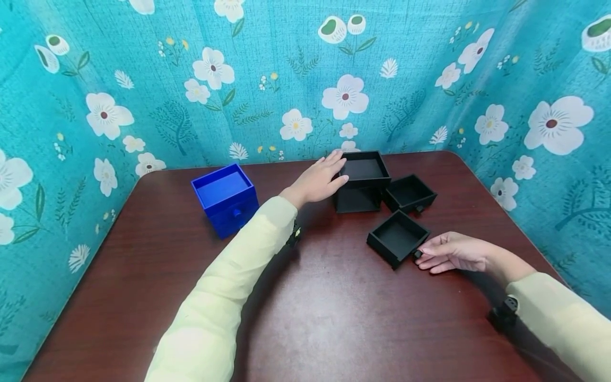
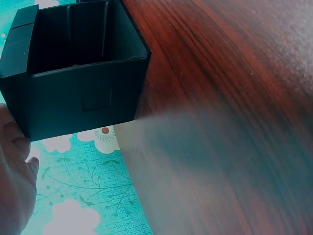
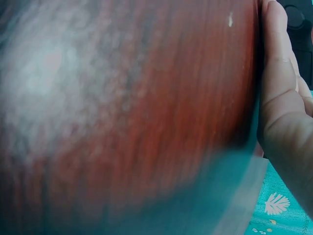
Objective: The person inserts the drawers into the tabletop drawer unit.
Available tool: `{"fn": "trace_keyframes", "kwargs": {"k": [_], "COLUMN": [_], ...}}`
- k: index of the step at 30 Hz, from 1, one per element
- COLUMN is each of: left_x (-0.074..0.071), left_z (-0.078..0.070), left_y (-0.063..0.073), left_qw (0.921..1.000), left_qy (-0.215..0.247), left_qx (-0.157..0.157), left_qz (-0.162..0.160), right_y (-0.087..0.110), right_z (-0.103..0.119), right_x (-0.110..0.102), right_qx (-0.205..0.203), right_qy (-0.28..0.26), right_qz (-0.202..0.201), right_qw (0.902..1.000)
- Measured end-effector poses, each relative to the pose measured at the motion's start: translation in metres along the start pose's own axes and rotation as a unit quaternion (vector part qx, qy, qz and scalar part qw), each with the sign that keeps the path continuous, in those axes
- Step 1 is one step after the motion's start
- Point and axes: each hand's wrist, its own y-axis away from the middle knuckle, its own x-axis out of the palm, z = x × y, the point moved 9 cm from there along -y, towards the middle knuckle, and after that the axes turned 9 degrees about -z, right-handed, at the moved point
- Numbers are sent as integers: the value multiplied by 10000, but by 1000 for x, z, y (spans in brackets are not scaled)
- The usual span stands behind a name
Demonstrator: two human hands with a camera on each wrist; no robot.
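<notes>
A black cabinet (image 1: 358,199) with an open front and a shallow tray-like top (image 1: 365,168) stands at the back of the table. My left hand (image 1: 319,179) touches its left side, fingers fairly straight and thumb near the front corner. In the left wrist view the cabinet (image 2: 88,95) shows its hollow inside, with the hand (image 2: 17,181) at its edge. My right hand (image 1: 455,253) pinches the small knob (image 1: 418,254) of a black drawer (image 1: 396,236) in front of the cabinet. In the right wrist view, part of the drawer (image 3: 299,44) appears beyond the fingers.
A second black drawer (image 1: 409,192) sits just right of the cabinet, its knob facing forward. On the left stands a blue cabinet (image 1: 231,212) with a knobbed drawer front. All are on a dark reddish wooden table (image 1: 334,318), with a floral turquoise curtain (image 1: 286,79) behind.
</notes>
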Motion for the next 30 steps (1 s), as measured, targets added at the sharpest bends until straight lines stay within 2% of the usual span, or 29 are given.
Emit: {"fn": "trace_keyframes", "kwargs": {"k": [8,13,21,30], "left_x": [1,1,2,1], "left_z": [2,1,-1,0], "left_y": [2,3,3,1], "left_qw": [9998,9996,9980,9975], "left_qy": [153,11,-423,-510], "left_qx": [58,217,430,448], "left_qz": [-118,-191,-182,-176], "right_y": [-3,-4,-5,-7], "right_z": [-3,-3,-3,-4], "right_x": [5,9,14,15], "right_qx": [-10,-36,73,108], "right_qy": [-172,-155,-168,-148], "right_qz": [192,189,82,-232], "right_qw": [9997,9997,9998,9996]}}
